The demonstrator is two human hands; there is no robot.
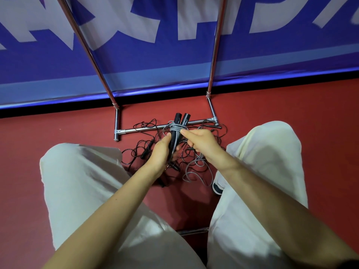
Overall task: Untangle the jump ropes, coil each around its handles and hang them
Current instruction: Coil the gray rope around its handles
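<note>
Floor: red, with a blue banner wall at the far side and a chrome rack (155, 129) standing on it.
Handles (179, 125): two black ones, side by side, long axis pointing away.
Left hand (161, 150): its grip wraps the near ends.
Right hand (202, 141): pinches the grey rope (175, 129) just right of the coil.
Loose rope: trails near and down to the tangle (155, 152).

Even, fairly bright light is being cast from above; soft shadows are being thrown across the pale trouser legs (81, 191). Glare is being reflected along the chrome rack poles (215, 47). Straight lines are being bent by wide-angle distortion, and the far blue banner (174, 61) is being slightly blurred.
</note>
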